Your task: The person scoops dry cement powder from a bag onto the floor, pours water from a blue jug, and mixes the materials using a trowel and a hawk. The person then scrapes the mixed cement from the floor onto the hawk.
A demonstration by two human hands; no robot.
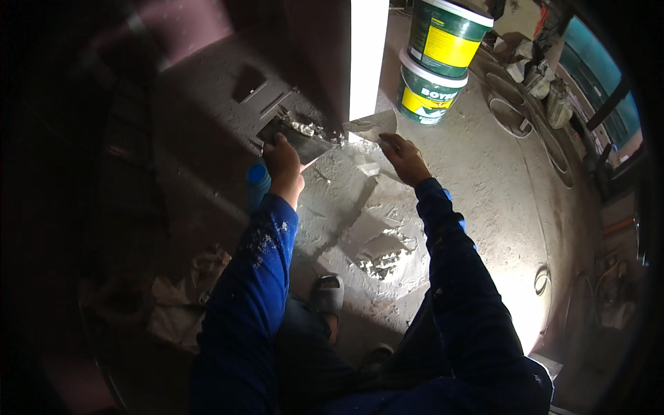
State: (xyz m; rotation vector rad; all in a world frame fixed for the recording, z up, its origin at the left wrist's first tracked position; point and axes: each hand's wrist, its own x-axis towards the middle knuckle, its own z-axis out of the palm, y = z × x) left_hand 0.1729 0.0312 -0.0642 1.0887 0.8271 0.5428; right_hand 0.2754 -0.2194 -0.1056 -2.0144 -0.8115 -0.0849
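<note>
My left hand (282,162) is closed on the near edge of a dark flat plate (309,147). Lumps of white putty (302,127) lie along the plate's far side. Between the fingers and thumb of my right hand (407,160) is a thin, wide putty knife blade (375,127), smeared with pale putty. The blade's left end is close to the plate's right tip and overlaps the foot of a brightly lit white post (369,62); whether it touches the post I cannot tell. Below my hands, a heap of white putty (384,250) sits on a pale sheet on the floor.
Two stacked green-and-yellow buckets (429,90) with white rims stand right of the post. A blue bottle (258,181) is beside my left wrist. Crumpled sacks (181,304) lie at the left, cable loops (510,116) at the right. My sandalled foot (327,296) is near the putty heap.
</note>
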